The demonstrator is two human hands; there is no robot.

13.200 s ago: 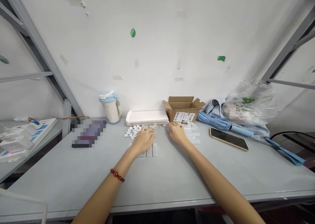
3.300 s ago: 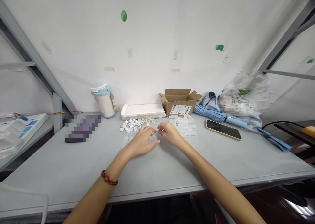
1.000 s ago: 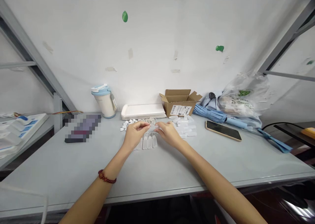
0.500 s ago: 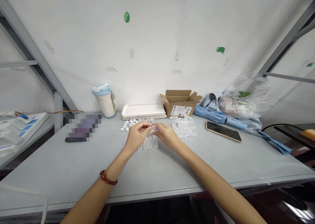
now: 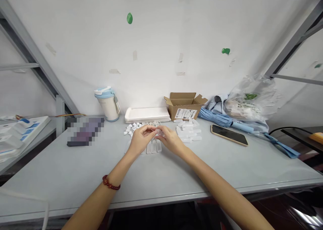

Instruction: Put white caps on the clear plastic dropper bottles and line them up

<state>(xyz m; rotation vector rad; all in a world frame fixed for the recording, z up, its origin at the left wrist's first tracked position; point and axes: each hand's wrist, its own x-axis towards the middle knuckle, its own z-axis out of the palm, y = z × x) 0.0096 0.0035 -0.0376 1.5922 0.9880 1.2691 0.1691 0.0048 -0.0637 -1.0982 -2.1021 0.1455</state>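
Observation:
My left hand [image 5: 139, 140] and my right hand [image 5: 173, 141] meet over the middle of the table. Both are closed, thumbs against fingertips, on a small translucent plastic piece [image 5: 159, 132] that the fingers mostly cover. Just below the hands, several flat translucent plastic pieces [image 5: 153, 148] lie side by side in a row, partly hidden by my left hand. Small white plastic parts [image 5: 129, 128] are scattered beyond my left hand. To the right of my right hand is a loose pile of translucent plastic pieces [image 5: 189, 132]. Some thin, pale items [image 5: 155, 123] lie behind my fingertips.
Along the wall stand a blue-lidded cup [image 5: 107, 103], a stack of white trays [image 5: 147, 115] and an open cardboard box [image 5: 185, 107]. Rightward lie a phone [image 5: 229, 135], a folded blue umbrella [image 5: 219, 118] and a plastic bag [image 5: 248, 105]. A blurred dark item [image 5: 85, 131] lies left.
The fingertips have shifted very slightly around the plastic piece. Both hands keep their grip in almost the same place, and the things on the table have not moved.

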